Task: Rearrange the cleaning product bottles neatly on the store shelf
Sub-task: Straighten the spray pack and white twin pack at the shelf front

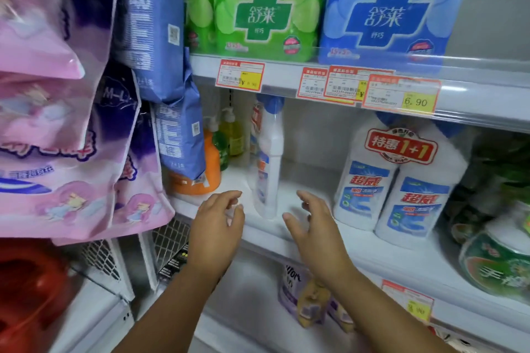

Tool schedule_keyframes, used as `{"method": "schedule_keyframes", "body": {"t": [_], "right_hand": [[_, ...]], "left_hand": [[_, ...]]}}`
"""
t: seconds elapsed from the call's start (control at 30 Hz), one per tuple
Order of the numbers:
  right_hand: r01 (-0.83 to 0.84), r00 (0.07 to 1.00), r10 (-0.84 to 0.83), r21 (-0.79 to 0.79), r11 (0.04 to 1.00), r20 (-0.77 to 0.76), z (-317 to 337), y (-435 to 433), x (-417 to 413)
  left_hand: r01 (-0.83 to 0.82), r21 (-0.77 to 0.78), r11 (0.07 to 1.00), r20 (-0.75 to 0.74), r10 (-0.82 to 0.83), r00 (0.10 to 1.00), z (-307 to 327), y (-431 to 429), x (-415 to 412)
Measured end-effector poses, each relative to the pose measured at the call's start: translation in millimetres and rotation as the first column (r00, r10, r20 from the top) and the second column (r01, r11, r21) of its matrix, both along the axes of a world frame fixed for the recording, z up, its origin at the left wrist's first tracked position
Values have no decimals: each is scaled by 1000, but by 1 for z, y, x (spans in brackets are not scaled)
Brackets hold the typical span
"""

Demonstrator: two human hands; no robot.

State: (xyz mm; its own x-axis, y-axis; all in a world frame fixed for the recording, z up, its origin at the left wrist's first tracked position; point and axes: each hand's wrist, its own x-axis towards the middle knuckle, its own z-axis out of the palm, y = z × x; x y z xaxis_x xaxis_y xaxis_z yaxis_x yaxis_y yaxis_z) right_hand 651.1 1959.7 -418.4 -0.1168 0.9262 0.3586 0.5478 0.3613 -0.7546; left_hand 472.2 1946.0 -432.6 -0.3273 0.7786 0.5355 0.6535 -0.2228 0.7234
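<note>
A tall white bottle (268,163) with a blue cap stands upright near the shelf (315,241) front edge, between both hands, left hand (218,223) and right hand (312,223), apart, fingers loose, holding nothing.

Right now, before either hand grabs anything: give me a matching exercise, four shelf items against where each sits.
Items
1. single white bottle
2. twin-pack of white bottles
3. orange bottle
4. green packet

Places
a. upper shelf, left of the blue packet
b. middle shelf, far left, partly behind the hanging blue bag
c. middle shelf, just beyond the left hand and right hand, gripped by neither
d. middle shelf, right of both hands, wearing the red 1+1 label

Pairs: 1-c, 2-d, 3-b, 4-a
</note>
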Motion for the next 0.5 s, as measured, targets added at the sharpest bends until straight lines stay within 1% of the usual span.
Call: {"method": "schedule_keyframes", "body": {"t": [0.07, 0.13, 0.2, 0.27, 0.37, 0.5], "right_hand": [[-35, 999, 37, -75, 997, 21, 9, 19, -22], [-54, 998, 51, -128, 990, -28, 19, 36, -41], [-41, 996, 31, -112, 993, -88, 23, 48, -56], [20, 993, -31, -97, 995, -116, 23, 56, -65], [68, 993, -78, -111, 991, -91, 25, 58, -56], [-12, 996, -4, -174, 985, -91, 33, 46, -9]], "left_hand": [[-1, -21, 1000, 14, 1, 1000, -5, 1, -8], [-1, -35, 999, 24, 2, 1000, -8, 2, -15], [-15, -33, 999, 27, 16, 1000, -9, 3, -21], [-28, -33, 999, 46, 30, 999, -8, 3, -22], [-19, -28, 999, 68, 20, 997, -4, 4, -17], [46, -40, 998, 47, -44, 998, -1, 8, -2]]}}
